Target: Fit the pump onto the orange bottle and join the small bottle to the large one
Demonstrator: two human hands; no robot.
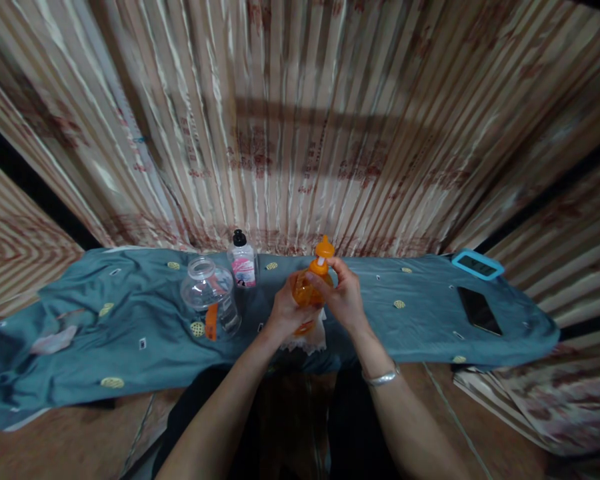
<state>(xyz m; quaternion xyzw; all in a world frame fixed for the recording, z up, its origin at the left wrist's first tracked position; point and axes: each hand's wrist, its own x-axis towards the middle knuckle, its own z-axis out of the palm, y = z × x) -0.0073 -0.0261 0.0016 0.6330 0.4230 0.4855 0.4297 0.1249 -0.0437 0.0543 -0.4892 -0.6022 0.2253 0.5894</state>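
Both my hands hold an orange baby bottle (pixel 307 288) with an orange cap over the middle of a teal cloth (pixel 130 327). My left hand (pixel 283 308) wraps round the bottle's body from the left. From the right, my right hand (pixel 344 295) grips it near the neck, fingers curled just under the cap. A white cloth (pixel 307 340) hangs below the bottle, under my hands. A silver bangle (pixel 381 378) sits on my right wrist.
A clear plastic jar (pixel 209 293) with an orange strip lies left of my hands. Behind it stands a small white bottle (pixel 243 260) with a black cap. At the right lie a dark phone (pixel 479 310) and a blue-cased device (pixel 477 265). Striped curtain behind.
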